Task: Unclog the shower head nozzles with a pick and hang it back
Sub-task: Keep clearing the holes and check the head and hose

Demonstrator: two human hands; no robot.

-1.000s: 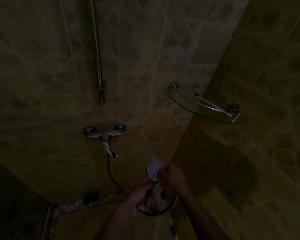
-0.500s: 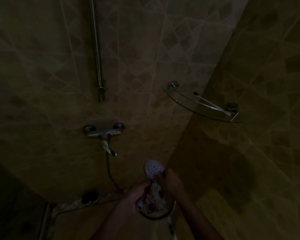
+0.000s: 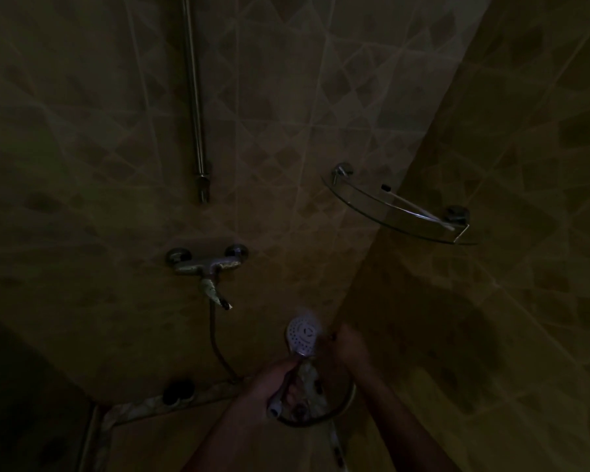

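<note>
While left hand (image 3: 273, 383) still grips shower head (image 3: 301, 336) handle, right hand (image 3: 343, 345) nudged closer; its grip unclear, dim.

A dim home shower corner: tiled walls (image 3: 286, 97), wall mixer tap (image 3: 206, 264), glass corner shelf (image 3: 399, 216).
</note>
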